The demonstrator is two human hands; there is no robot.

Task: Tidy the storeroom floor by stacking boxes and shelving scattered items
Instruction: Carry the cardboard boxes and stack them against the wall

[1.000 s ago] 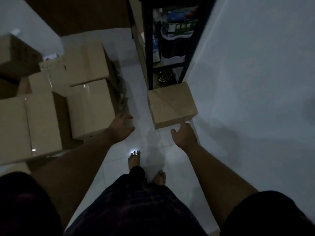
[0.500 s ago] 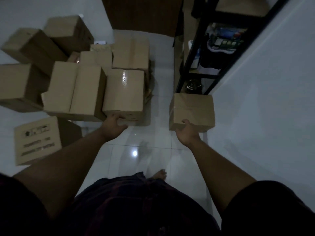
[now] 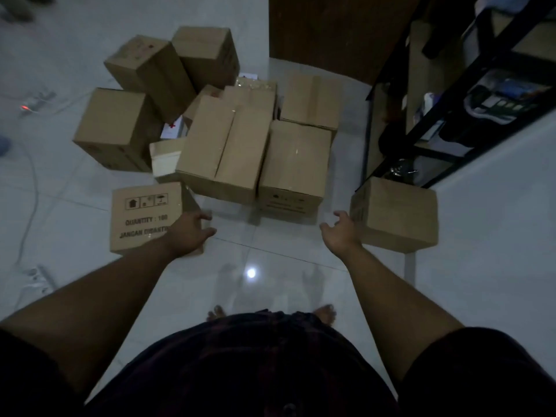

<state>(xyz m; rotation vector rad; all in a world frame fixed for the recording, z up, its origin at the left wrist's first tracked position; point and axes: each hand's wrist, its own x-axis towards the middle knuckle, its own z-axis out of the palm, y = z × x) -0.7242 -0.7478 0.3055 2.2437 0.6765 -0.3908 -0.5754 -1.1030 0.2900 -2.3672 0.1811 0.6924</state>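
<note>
Several brown cardboard boxes lie scattered on the white tiled floor. A printed box (image 3: 141, 216) marked "QUANTITY" sits at the left; my left hand (image 3: 188, 233) hovers over its right edge, fingers loosely spread, holding nothing. A tall sealed box (image 3: 293, 167) stands between my hands. A lone box (image 3: 397, 213) rests on the floor beside the black shelf; my right hand (image 3: 341, 231) is just left of it, fingers relaxed and empty.
A black metal shelf rack (image 3: 451, 94) with stored items stands at the right against a white wall (image 3: 496, 221). More boxes (image 3: 150, 64) pile up behind. Cables and a power strip (image 3: 36, 100) lie at the far left. A wooden door (image 3: 331, 28) is at the back.
The view has pulled back and tilted up, showing more of the pile. My right hand has come off the lone box's near edge; my left hand has shifted from the tall box toward the printed box.
</note>
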